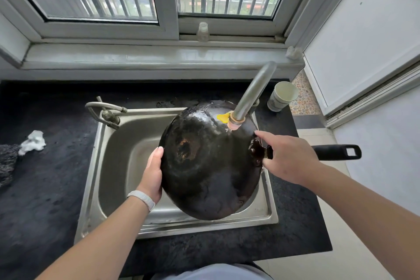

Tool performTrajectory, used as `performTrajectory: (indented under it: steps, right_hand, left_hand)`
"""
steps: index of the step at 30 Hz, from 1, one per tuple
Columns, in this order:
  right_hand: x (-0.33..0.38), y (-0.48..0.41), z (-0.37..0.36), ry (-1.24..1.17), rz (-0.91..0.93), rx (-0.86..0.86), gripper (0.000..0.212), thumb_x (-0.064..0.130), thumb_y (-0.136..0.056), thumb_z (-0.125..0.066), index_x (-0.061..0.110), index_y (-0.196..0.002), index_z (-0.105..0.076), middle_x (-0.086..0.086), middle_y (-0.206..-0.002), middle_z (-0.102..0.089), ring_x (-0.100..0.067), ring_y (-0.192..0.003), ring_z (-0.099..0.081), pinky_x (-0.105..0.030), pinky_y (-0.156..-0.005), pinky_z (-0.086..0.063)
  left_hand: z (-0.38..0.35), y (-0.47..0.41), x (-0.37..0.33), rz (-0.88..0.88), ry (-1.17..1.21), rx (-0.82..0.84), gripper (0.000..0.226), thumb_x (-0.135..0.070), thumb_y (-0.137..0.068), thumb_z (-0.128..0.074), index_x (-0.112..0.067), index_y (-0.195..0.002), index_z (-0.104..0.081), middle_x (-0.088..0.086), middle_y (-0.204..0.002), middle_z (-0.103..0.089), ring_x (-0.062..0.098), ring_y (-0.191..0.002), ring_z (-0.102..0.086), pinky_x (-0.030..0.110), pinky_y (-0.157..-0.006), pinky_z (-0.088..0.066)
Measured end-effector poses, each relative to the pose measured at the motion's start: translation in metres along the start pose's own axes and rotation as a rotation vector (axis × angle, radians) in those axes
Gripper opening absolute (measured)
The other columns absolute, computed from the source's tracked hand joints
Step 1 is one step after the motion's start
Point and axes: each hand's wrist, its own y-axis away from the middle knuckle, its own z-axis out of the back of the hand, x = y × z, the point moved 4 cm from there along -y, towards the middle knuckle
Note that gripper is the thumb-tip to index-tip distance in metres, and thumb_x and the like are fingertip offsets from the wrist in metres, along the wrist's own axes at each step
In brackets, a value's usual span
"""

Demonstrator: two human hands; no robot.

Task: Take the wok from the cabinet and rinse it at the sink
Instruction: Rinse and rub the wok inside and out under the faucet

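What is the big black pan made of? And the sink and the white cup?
The wok looks like dark iron or steel: glossy, wet, with a rusty patch. The sink seems stainless steel: grey, brushed, dully shiny. The cup is probably paper: white, thin-walled, printed outside.

The left forearm (102, 234) and right forearm (354, 198) are bare up to the near edge. A white segmented band (142, 198) wraps the left wrist, probably a watch or fitness strap. The left hand (151, 175) has a short, plain thumbnail. Pale grey-blue clothing (211, 273) shows at the near edge, centre.
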Motion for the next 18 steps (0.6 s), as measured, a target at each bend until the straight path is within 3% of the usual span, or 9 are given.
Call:
performTrajectory:
  steps: [11, 18]
  right_hand:
    - [-0.009, 0.024, 0.0, 0.003, -0.093, 0.007, 0.069, 0.03, -0.084, -0.065, 0.032, -0.149, -0.042, 0.008, -0.104, -0.075, -0.021, -0.095, -0.069, -0.032, -0.076, -0.052]
    - [-0.01, 0.035, 0.004, -0.003, -0.138, 0.013, 0.071, 0.032, -0.086, -0.068, 0.033, -0.151, -0.038, 0.008, -0.11, -0.075, -0.02, -0.096, -0.07, -0.03, -0.08, -0.056]
  left_hand:
    - [-0.01, -0.001, 0.003, -0.066, -0.015, 0.031, 0.068, -0.069, -0.087, -0.053, -0.027, -0.14, -0.059, 0.001, -0.138, -0.067, 0.022, -0.13, -0.061, 0.05, -0.113, -0.045]
    - [-0.024, -0.002, 0.003, -0.049, 0.021, 0.093, 0.069, -0.072, -0.085, -0.055, -0.031, -0.14, -0.061, -0.001, -0.139, -0.067, 0.02, -0.132, -0.06, 0.044, -0.112, -0.045]
